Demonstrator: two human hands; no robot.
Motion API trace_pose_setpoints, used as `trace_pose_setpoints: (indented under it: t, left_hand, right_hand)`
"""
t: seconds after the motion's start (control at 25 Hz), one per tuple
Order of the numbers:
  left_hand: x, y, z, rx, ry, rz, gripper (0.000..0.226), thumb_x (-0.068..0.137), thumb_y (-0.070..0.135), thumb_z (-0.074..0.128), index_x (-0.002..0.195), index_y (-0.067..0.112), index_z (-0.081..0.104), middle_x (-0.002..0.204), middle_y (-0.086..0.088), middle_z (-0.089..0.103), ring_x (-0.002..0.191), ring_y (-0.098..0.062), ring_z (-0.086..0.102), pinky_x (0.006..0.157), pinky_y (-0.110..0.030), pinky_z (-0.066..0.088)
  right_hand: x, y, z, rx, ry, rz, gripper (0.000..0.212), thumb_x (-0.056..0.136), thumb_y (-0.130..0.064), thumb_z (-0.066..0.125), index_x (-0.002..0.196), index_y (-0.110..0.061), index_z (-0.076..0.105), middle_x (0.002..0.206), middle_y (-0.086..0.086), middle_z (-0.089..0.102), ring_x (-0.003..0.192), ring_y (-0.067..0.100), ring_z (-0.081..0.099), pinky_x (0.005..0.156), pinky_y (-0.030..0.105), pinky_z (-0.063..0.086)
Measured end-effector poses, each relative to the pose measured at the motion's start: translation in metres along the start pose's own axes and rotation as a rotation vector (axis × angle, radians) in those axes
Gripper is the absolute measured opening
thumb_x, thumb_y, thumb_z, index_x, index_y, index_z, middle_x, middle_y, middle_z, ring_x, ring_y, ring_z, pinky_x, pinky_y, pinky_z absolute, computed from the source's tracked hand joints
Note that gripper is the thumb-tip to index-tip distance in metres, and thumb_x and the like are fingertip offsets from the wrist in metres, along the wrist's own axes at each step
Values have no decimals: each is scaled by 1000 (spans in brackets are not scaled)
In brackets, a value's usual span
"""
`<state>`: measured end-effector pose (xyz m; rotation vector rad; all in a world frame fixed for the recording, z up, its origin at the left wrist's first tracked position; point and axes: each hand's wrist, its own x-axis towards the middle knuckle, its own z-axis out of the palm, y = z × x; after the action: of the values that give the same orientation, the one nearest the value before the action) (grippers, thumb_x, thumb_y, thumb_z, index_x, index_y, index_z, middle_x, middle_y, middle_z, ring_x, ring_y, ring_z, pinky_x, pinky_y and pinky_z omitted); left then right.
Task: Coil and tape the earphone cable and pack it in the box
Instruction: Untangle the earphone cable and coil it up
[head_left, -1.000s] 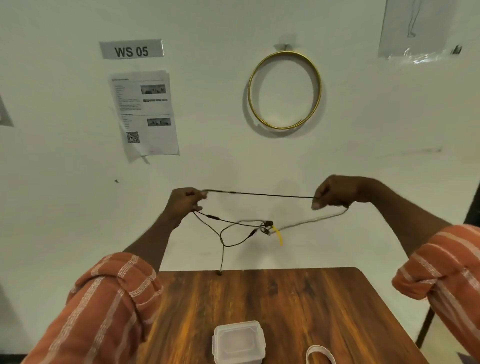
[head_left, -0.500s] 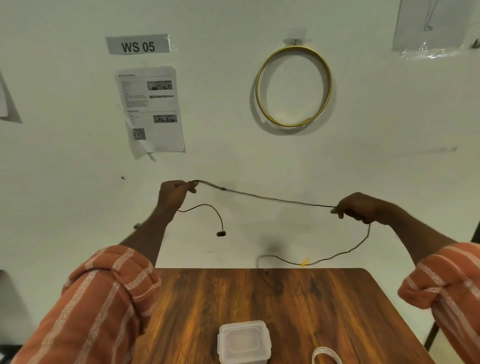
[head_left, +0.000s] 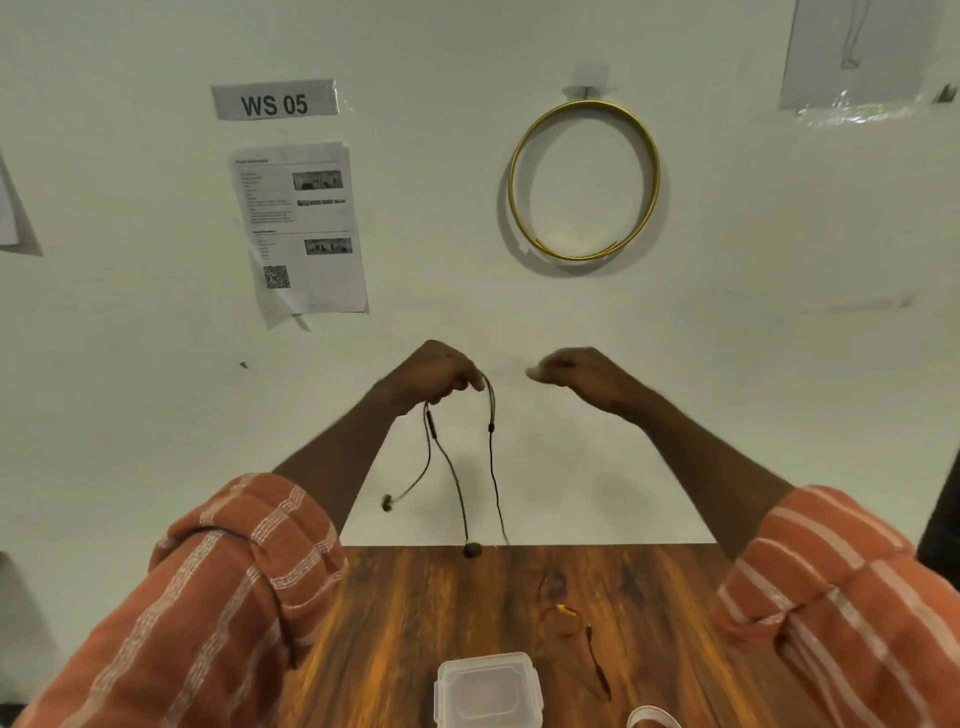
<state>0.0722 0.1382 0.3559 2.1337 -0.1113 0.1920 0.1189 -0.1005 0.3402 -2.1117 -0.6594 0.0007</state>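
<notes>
My left hand (head_left: 441, 371) is raised in front of the wall and pinches the thin black earphone cable (head_left: 491, 457). Its strands hang down from my fingers. One earbud (head_left: 387, 503) dangles to the left, another (head_left: 471, 549) hangs at the table's far edge. The cable's tail with a yellow bit (head_left: 566, 610) lies on the table. My right hand (head_left: 576, 374) is level with the left, a little apart from it, blurred, fingers curled, with no cable visible in it. A clear plastic box (head_left: 488, 688) with its lid on stands at the table's near edge.
The wooden table (head_left: 405, 623) butts against a white wall. A white tape roll (head_left: 652, 717) peeks in at the bottom right of the box. On the wall hang a gold hoop (head_left: 584, 179), a printed sheet (head_left: 301, 228) and a "WS 05" label (head_left: 275, 101).
My hands have come together from a wide stretch. The right hand has let the cable go, so it now hangs from my left hand and its tail has dropped onto the table.
</notes>
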Motion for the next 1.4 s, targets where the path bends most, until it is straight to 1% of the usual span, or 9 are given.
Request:
trace_pose_setpoints:
  t: [0.12, 0.24, 0.48, 0.68, 0.92, 1.04, 1.16, 1.24, 1.4]
  left_hand:
    - [6, 19, 18, -9, -70, -10, 22, 81, 9, 54, 77, -3, 71, 54, -1, 47, 46, -13, 31, 45, -24, 24]
    - [0, 20, 21, -139, -143, -58, 19, 86, 13, 50, 78, 5, 65, 52, 3, 43, 43, -10, 27, 42, -22, 20]
    - [-38, -11, 45, -387, -264, 61, 22, 101, 16, 48, 96, 4, 66, 57, 2, 51, 61, -20, 63, 67, -26, 52]
    - [-67, -40, 65, -631, -371, -6, 27, 103, 20, 41, 94, 8, 63, 57, 6, 46, 44, -10, 44, 61, -27, 47]
    - [-93, -49, 72, -918, -473, 32, 21, 96, 27, 52, 97, 9, 64, 58, 2, 50, 75, -22, 61, 87, -40, 52]
    - [-102, -39, 69, -1015, -433, 101, 20, 98, 20, 49, 97, 6, 64, 54, 0, 53, 82, -26, 69, 96, -43, 48]
    - [-93, -8, 52, -1246, -352, 223, 21, 88, 23, 67, 102, 8, 66, 51, 8, 43, 47, -7, 46, 58, -23, 52]
    - [-73, 19, 38, -1303, -185, 275, 28, 96, 20, 52, 119, 6, 62, 53, 8, 43, 45, -4, 40, 46, -16, 39]
    - [-34, 36, 18, -897, 215, 335, 40, 105, 10, 38, 145, 9, 40, 63, -1, 58, 61, -15, 62, 66, -19, 54]
  right_hand:
    - [10, -40, 26, 215, -264, 9, 56, 89, -64, 48, 98, -12, 67, 91, 5, 73, 87, 17, 69, 94, 41, 48]
    - [12, -34, 17, 235, -348, 9, 47, 91, -58, 53, 82, -12, 62, 62, -1, 38, 54, 13, 36, 62, 31, 47]
    - [17, -32, -14, -10, -210, -169, 27, 92, -35, 64, 80, -11, 72, 56, -8, 38, 57, 11, 33, 55, 25, 33]
    - [21, -32, -33, 43, 10, -196, 28, 93, -35, 62, 76, -14, 68, 63, -3, 41, 59, 10, 35, 54, 25, 28]
    - [29, -4, -16, 339, 355, -114, 29, 95, -32, 58, 72, -15, 64, 64, -1, 40, 56, 13, 31, 52, 27, 28]
    - [26, 21, 4, 505, 503, 26, 31, 96, -30, 57, 70, -15, 61, 64, 0, 42, 53, 13, 30, 50, 26, 26]
    - [1, 46, 45, 524, 475, 111, 30, 97, -28, 56, 71, -15, 64, 64, 3, 42, 49, 12, 30, 45, 25, 25]
    - [-28, 52, 77, 458, 344, 101, 28, 97, -30, 56, 77, -15, 69, 62, 0, 43, 50, 11, 34, 44, 24, 28]
    - [-88, 31, 111, 413, 33, -67, 19, 97, -20, 56, 94, -13, 74, 60, 0, 46, 52, 11, 40, 48, 24, 34]
